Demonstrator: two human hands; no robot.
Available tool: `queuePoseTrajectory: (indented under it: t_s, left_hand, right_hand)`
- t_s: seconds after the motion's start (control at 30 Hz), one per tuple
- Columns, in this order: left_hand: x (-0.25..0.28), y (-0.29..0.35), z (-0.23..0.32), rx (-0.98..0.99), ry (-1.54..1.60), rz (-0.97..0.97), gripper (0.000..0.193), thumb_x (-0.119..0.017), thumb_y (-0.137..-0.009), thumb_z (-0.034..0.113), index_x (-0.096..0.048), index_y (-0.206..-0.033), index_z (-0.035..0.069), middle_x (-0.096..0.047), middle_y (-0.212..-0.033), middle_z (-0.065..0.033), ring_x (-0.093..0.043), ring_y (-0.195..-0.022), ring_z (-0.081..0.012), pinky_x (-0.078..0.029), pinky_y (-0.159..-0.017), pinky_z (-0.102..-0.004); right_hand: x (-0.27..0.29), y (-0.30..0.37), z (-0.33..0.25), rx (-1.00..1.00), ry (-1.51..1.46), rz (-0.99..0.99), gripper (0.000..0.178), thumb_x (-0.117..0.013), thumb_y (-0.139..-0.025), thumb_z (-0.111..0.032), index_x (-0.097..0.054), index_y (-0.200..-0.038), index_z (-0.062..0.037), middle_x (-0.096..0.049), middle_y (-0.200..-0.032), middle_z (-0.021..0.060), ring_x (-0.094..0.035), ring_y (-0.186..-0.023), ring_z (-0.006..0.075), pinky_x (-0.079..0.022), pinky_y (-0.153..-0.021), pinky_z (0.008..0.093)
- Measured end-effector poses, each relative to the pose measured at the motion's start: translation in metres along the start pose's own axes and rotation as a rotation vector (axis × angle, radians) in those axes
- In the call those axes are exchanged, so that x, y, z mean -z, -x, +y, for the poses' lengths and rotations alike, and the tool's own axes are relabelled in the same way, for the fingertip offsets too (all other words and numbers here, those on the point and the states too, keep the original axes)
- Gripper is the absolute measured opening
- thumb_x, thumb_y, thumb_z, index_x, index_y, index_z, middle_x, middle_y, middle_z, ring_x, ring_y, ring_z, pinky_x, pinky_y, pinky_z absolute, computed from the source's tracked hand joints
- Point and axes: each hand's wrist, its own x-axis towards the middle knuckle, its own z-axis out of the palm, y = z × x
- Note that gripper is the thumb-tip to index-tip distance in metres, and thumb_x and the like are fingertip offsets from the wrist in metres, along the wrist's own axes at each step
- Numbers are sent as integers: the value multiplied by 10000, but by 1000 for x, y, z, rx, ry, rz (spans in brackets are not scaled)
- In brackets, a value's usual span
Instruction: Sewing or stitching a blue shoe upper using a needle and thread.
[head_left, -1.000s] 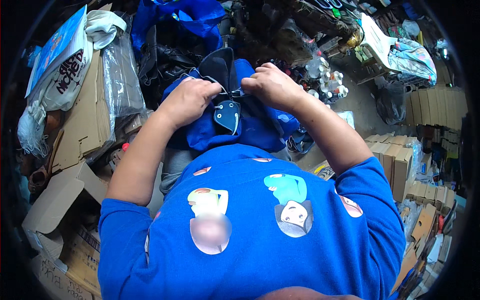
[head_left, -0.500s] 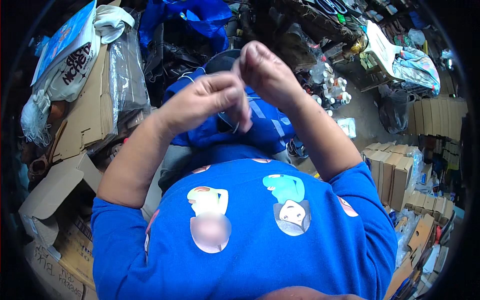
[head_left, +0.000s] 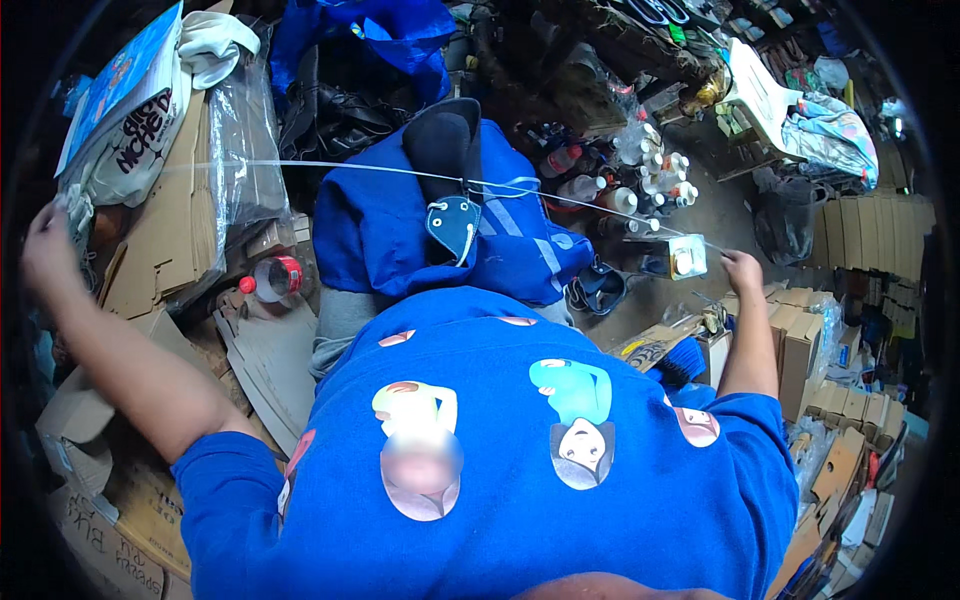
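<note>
Several bottles [head_left: 621, 200] stand near thread [head_left: 330, 164] stretched from the right hand [head_left: 741, 271].

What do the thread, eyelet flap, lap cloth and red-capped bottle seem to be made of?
Thread: probably synthetic or waxed fibre; pale, thin, drawn into straight lines.
Eyelet flap: likely leather or imitation; dark, smooth face, crisp pale edge.
Lap cloth: woven fabric, by its matte, soft folds; fibre unclear.
Bottle: apparently clear plastic; glossy, see-through.

Black fisheye corners, bowed edges, dim background
</note>
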Motion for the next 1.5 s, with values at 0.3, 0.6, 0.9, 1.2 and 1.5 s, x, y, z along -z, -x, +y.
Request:
queuePoseTrajectory:
  t_s: [0.3, 0.6, 0.9, 1.2, 1.5]
  left_hand:
    - [-126, 215, 209, -719, 625, -758, 332, -681, -781, 154, -643, -1102, 77, -645, -1089, -148, -610, -1028, -308, -474, -918, -374]
    - [-129, 183, 181, -438, 589, -898, 226, -649, -842, 239, -618, -853, 15, -577, -679, -132, -548, -621, -207, -441, -602, -348]
    - [-150, 158, 31, 63, 700, -675, 306, -647, -864, 219, -623, -1091, 15, -635, -993, -102, -588, -940, -171, -443, -850, -280]
    - [-149, 175, 252, -780, 607, -911, 622, -795, -682, 221, -528, -1225, 75, -522, -1311, -153, -530, -1162, -333, -435, -976, -385]
    - [-174, 159, 269, -722, 513, -1410, 351, -766, -725, 243, -684, -967, 3, -687, -930, -153, -647, -889, -243, -483, -842, -328]
  right_hand:
    - [35, 103, -335, 802, -837, -141, 416, -737, -799, -243, -628, -1188, -146, -559, -970, 103, -560, -911, 214, -469, -810, 328]
    - [38, 98, -332, 622, -1213, -575, 172, -643, -901, -218, -558, -859, -74, -529, -748, -47, -478, -699, 53, -400, -634, 220]
    - [44, 67, -312, 547, -1051, -455, 266, -609, -914, -182, -615, -1154, -68, -593, -864, 1, -517, -761, 92, -442, -744, 253]
    - [77, 91, -386, 1065, -765, -195, 145, -703, -783, -69, -704, -928, -55, -637, -952, 64, -622, -804, 177, -501, -751, 304]
    - [56, 86, -395, 1228, -754, -115, 115, -725, -757, -66, -716, -870, -91, -618, -833, 38, -620, -811, 170, -495, -745, 289]
